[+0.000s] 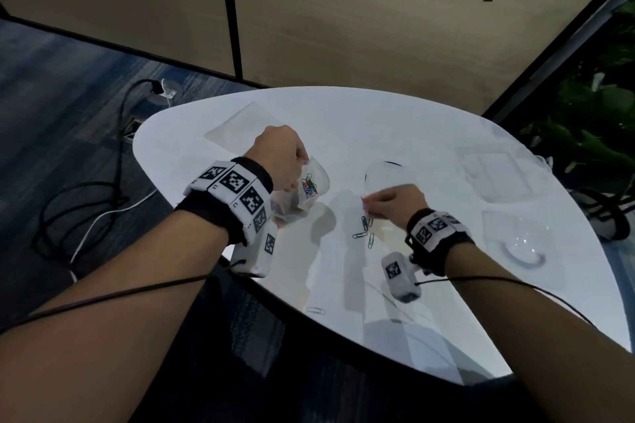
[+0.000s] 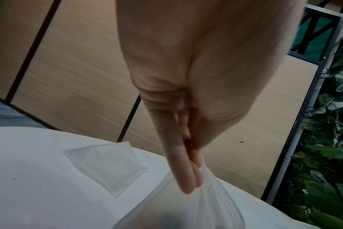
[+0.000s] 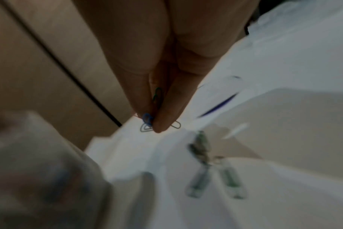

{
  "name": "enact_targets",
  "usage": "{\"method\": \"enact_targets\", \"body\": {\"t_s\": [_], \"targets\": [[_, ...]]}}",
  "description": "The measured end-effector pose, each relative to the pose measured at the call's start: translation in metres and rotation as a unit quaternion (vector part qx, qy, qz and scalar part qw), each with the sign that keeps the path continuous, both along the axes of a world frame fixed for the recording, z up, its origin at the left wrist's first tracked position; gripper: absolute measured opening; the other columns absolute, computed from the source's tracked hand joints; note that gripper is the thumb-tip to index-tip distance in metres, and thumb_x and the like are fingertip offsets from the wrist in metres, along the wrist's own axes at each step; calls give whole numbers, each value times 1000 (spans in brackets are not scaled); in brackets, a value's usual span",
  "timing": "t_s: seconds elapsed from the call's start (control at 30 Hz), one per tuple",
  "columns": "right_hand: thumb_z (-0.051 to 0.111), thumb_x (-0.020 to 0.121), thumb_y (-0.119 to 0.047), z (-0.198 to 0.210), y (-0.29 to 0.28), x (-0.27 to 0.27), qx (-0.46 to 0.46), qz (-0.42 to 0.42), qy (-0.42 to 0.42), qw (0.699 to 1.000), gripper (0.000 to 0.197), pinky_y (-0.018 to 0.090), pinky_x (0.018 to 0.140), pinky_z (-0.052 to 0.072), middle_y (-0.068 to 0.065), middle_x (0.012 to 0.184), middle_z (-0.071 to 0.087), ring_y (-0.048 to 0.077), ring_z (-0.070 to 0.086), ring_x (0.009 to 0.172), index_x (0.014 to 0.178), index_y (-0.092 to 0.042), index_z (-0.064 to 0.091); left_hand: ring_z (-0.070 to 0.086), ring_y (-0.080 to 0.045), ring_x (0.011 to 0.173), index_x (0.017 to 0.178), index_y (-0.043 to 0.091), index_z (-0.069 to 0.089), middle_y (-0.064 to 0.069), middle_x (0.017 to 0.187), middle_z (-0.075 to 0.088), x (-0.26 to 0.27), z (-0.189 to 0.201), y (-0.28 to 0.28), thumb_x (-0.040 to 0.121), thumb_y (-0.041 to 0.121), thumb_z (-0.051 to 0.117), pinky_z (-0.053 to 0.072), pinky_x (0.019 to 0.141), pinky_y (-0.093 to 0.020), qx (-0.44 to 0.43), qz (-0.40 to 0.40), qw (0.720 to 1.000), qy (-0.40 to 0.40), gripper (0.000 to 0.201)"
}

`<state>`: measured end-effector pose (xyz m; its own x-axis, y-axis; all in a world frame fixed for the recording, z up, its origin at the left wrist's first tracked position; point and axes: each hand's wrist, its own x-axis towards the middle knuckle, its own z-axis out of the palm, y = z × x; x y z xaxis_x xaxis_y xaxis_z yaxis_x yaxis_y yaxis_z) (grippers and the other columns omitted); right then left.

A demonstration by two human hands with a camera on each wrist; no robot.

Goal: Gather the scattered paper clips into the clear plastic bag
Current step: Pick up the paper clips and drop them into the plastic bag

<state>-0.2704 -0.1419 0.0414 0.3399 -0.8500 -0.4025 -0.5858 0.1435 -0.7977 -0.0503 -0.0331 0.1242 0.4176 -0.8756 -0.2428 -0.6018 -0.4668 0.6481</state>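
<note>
Thin floppy bag (image 1: 311,187) hangs pinched at its rim by the left hand (image 1: 280,156); right hand (image 1: 395,204) pinches light, slippery clips (image 3: 148,120), more clips (image 1: 364,233) on the table (image 1: 395,120); grab those by the edges.

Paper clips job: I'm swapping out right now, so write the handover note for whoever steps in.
Left hand: pinches the bag by its rim, held up over the table, mouth toward the right hand.
Right hand: pinches a few clips, blue and green, just off the table.
Done: a bunch of coloured clips sits in the bag.
Left: drop in the pinched ones, then pick up the loose group beside the right hand and a lone clip near the front edge.
</note>
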Motion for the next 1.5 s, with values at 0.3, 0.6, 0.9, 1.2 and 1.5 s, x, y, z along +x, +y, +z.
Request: {"method": "enact_targets", "body": {"t_s": [0.3,0.6,0.9,1.2,1.5], "targets": [[79,75,-12,52,33,68,-56,89,-148,983,12,32,81,59,8,83,76,19,73,75,86,-15,79,75,-29,74,97,9,76,-7,75,68,-7,-2,-2,95,6,57,63,77,-41,-10,-5,1000,-2,19],[73,78,-26,31,-3,25,-203,104,117,967,4,37,77,61,-1,77,75,19,73,72,77,-22,74,74,-22,58,98,6,73,-4,68,66,1,-2,-1,94,-2,56,64,64,-38,2,24,1000,13,18],[50,91,-3,-44,20,-5,-260,292,267,881,21,34,77,50,14,105,59,32,60,90,94,0,71,74,-31,81,101,5,75,-14,85,74,1,0,0,88,-4,63,63,75,-40,18,-10,1000,-11,20],[63,82,-5,-45,31,-31,-353,431,220,801,13,35,63,55,7,90,67,31,66,72,85,-9,76,73,-32,84,104,7,74,-2,68,62,6,2,2,87,-3,67,63,78,-41,27,-22,999,-21,21],[35,92,-21,-36,41,-64,-371,474,192,775,45,38,73,59,10,122,64,29,67,97,128,-17,62,75,-31,72,103,6,73,-7,69,66,8,4,4,91,0,62,64,70,-41,31,-23,999,-16,17]]}}
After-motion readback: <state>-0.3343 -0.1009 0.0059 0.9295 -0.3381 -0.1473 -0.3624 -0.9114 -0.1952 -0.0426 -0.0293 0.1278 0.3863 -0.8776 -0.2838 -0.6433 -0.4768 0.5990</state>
